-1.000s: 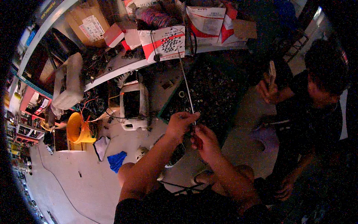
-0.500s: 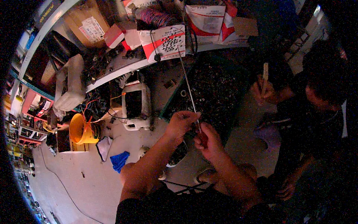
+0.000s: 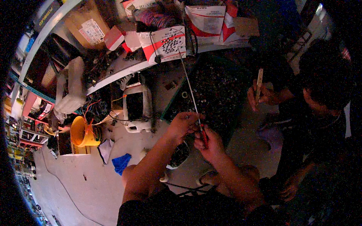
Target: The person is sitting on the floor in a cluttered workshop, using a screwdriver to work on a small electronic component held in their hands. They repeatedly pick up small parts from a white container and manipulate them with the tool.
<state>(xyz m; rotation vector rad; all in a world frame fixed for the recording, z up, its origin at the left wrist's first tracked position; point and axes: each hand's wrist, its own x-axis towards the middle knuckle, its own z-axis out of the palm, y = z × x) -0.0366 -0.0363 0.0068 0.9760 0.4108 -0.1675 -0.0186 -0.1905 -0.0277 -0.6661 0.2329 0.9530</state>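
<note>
A long thin screwdriver (image 3: 191, 86) with a red handle slants up and away from me. My right hand (image 3: 212, 145) is closed round its handle. My left hand (image 3: 183, 127) is closed by the lower end of the metal shaft, its fingertips pinched at the shaft; whether they also hold something small is hidden. In the picture, the tip overlaps a white-and-red package (image 3: 164, 44), by a cluster of small dark round pieces or marks. Contact there cannot be told. Beyond my hands lies a dark green-rimmed tray (image 3: 174, 101) full of small mixed parts.
At right, another person's hand (image 3: 263, 94) holds a pale flat stick (image 3: 259, 81). A shelf edge (image 3: 113, 77) crosses ahead, with bags and boxes. To the left are a cut white jug (image 3: 148, 101), a yellow bucket (image 3: 78, 130) and a blue cloth (image 3: 121, 163).
The screwdriver has turned slightly in my right hand, showing more of the red handle. My left hand stays near the shaft. The other person's hand and stick have moved slightly left.
</note>
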